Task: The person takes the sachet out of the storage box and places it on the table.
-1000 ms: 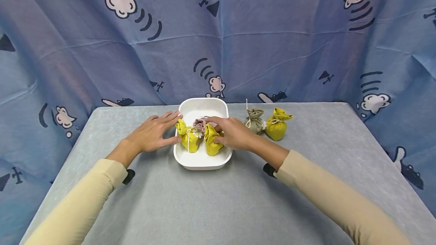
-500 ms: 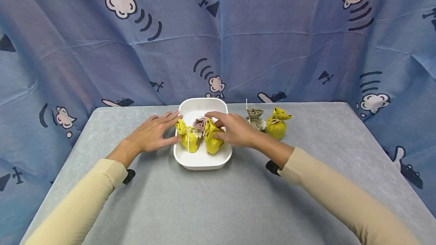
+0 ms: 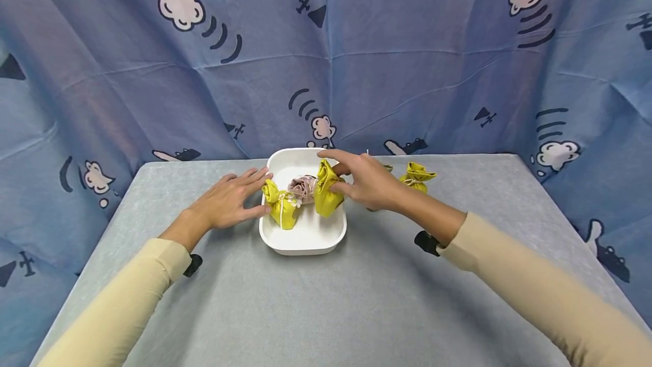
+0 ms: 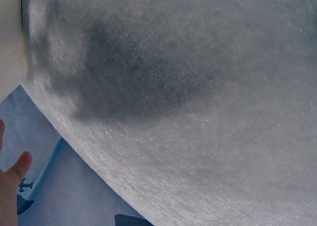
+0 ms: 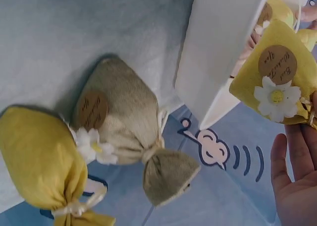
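My right hand point(image 3: 369, 183) pinches a yellow drawstring pouch point(image 3: 327, 188) by its tied neck, over the right side of a white plastic tray point(image 3: 305, 248). In the right wrist view this pouch point(image 5: 247, 87) shows a round brown sticker and a white fabric flower. My left hand point(image 3: 229, 200) lies along the tray's left rim, fingers straight and spread. Beside its fingertips, a second yellow pouch point(image 3: 287, 214) leans inside the tray, near a dusty-pink pouch point(image 3: 303, 187). Only a thumb and finger part of the left hand point(image 4: 12, 179) show in the left wrist view.
Right of the tray, a grey-green pouch point(image 5: 119, 102) and another yellow pouch point(image 5: 42, 156) stand together on the grey table point(image 3: 305, 310), partly hidden behind the right hand in the head view. A blue patterned curtain point(image 3: 407, 72) hangs along the table's far edge.
My right hand has lifted the yellow pouch from the tray floor and shifted it to the right, uncovering more of the pink pouch. The left hand has stayed in place.
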`<state>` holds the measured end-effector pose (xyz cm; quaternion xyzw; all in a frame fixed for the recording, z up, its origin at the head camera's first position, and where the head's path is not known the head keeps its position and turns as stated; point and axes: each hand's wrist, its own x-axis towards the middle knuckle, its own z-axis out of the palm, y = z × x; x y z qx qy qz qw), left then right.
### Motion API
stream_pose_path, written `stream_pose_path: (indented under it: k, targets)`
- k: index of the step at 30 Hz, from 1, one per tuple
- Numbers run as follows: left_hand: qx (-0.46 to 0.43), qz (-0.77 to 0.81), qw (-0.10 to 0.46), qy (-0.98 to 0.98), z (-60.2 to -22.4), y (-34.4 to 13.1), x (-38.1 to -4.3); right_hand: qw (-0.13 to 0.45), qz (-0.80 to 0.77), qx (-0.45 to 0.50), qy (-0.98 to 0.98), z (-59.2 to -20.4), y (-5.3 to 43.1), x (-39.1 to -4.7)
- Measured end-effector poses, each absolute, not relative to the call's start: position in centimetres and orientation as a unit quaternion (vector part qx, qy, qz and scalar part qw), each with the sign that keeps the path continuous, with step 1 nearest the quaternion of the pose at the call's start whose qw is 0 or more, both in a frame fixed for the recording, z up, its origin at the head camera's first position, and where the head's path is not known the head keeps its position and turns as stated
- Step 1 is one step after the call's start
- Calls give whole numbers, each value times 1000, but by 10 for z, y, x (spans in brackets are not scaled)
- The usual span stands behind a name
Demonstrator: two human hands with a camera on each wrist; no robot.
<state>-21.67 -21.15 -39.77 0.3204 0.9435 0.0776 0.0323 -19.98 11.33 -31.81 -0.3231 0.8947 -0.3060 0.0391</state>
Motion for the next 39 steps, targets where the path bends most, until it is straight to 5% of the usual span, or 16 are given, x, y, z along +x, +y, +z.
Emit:
stream_pose_path:
  k: [24,39]
  targets:
    - [315,79,40,945,-398,-211,-216,-34,-302,-324,896,-307,150,-198]
    - [314,80,42,945,-399,-211,-216,39,-324,-294,899,-333,168,-199]
